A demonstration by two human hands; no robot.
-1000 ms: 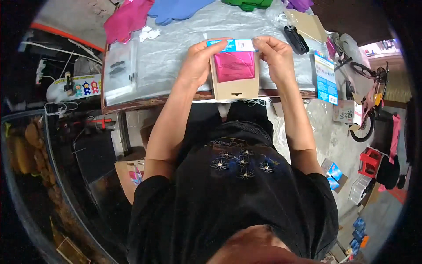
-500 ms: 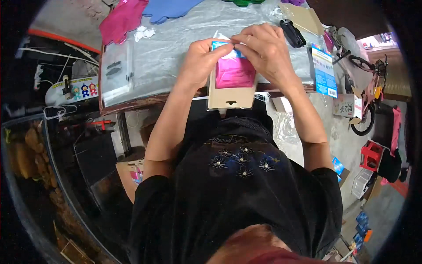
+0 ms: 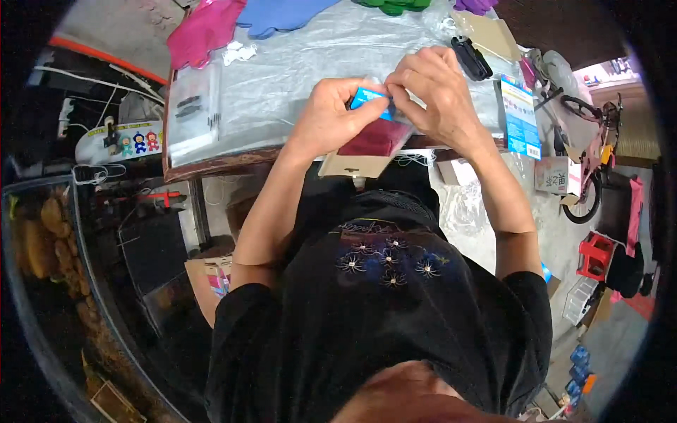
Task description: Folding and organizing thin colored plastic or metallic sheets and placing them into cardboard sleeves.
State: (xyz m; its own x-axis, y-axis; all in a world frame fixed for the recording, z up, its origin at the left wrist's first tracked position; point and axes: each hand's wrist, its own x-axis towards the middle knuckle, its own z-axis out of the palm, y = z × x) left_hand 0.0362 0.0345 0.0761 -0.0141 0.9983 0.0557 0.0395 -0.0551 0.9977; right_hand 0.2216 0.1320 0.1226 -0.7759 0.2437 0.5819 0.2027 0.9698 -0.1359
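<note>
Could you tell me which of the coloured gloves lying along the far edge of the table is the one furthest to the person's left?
The pink glove, at the table's far left corner. The blue glove lies just right of it; the green and purple ones are further right.

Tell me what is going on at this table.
A person at a plastic-covered table holds a flat brown card packet with a magenta item inside at the table's near edge. The left hand grips its blue top strip while the right hand pinches the same strip. Pink and blue gloves lie at the far side.
</note>
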